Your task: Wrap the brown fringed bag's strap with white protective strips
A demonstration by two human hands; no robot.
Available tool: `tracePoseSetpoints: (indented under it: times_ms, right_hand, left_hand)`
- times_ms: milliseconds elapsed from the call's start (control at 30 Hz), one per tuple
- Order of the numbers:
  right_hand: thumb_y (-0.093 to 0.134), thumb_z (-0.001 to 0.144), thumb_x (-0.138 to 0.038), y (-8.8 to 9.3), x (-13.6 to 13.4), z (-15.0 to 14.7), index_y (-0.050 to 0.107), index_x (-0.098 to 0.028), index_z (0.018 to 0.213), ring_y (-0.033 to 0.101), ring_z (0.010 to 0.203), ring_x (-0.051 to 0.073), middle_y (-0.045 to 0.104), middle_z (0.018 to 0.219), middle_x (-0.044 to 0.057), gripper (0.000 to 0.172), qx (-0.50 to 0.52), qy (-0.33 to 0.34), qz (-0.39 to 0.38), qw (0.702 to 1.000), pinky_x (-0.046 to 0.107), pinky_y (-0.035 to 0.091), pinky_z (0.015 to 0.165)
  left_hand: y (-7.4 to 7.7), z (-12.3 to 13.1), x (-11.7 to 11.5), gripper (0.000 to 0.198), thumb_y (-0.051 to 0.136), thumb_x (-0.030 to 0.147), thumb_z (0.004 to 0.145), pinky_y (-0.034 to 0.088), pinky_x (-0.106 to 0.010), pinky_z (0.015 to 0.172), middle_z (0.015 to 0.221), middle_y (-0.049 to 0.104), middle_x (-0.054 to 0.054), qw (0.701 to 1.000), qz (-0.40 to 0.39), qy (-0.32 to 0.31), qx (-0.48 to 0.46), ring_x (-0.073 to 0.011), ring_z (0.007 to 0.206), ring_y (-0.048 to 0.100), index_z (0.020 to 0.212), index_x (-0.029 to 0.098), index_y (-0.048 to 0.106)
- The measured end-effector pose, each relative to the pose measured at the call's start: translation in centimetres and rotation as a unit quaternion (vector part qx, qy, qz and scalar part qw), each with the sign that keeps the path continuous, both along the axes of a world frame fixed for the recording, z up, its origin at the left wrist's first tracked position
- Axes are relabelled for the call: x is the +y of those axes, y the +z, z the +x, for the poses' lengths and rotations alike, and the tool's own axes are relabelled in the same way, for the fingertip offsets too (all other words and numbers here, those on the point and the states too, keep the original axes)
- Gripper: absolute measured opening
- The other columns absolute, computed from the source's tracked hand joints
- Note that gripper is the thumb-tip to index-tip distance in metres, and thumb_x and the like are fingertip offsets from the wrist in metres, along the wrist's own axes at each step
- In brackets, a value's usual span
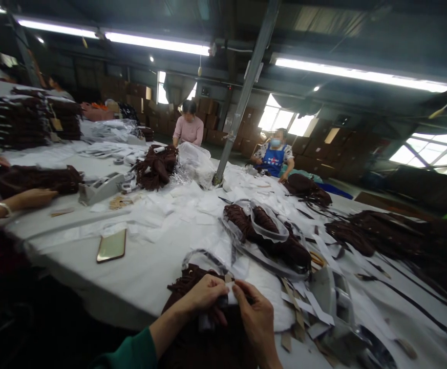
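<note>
A dark brown fringed bag (187, 279) lies at the table's near edge, right in front of me. Over it, my left hand (208, 293) and my right hand (254, 310) meet with their fingers bent into pinches. A small white piece, like paper or wrapping (231, 296), sits between the fingertips, and both hands grip it. The lower part of the bag is dark and partly covered by my hands. Just beyond, another brown fringed bag (277, 246) rests in see-through wrapping.
To my right stands a grey tape dispenser (333, 297) amid paper strips. A phone (111, 246) and a second dispenser (100, 188) lie left. A co-worker's hand (35, 199) touches a brown bag (35, 180). A slanted metal post (242, 102) rises mid-table; two people work beyond.
</note>
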State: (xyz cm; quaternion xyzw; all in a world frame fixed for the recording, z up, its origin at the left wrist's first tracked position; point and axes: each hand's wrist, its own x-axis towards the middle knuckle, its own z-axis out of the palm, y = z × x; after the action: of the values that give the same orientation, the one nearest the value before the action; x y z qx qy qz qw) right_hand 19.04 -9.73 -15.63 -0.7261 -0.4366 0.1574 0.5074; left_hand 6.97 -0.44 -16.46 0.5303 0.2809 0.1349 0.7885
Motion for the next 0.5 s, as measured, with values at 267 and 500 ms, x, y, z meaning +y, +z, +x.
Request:
tracePoseSetpoints:
  times_ms: [267, 500]
  right_hand:
    - [0.053, 0.090, -0.021, -2.0, -1.1, 1.7, 0.063, -0.026, 0.117, 0.061, 0.102, 0.024, 0.068, 0.110, 0.008, 0.030, -0.368, 0.145, 0.162, 0.904, 0.040, 0.050, 0.084]
    - [0.048, 0.092, -0.019, -2.3, -0.9, 2.1, 0.055, -0.020, 0.120, 0.060, 0.102, 0.026, 0.068, 0.105, 0.008, 0.029, -0.425, 0.146, 0.128, 0.884, 0.046, 0.043, 0.090]
  left_hand:
    - [0.2, -0.1, -0.3, 0.026, 0.059, 0.042, 0.073, 0.040, -0.023, 0.037, 0.053, 0.061, -0.002, 1.000, -0.008, 0.027, -0.004, -0.0153, 0.034, 0.056, 0.067, 0.016, 0.059]
    - [0.0, 0.1, -0.6, 0.027, 0.061, 0.043, 0.073, 0.043, -0.029, 0.041, 0.053, 0.059, -0.003, 0.999, -0.008, 0.043, -0.010, -0.0157, 0.034, 0.055, 0.066, 0.018, 0.064]
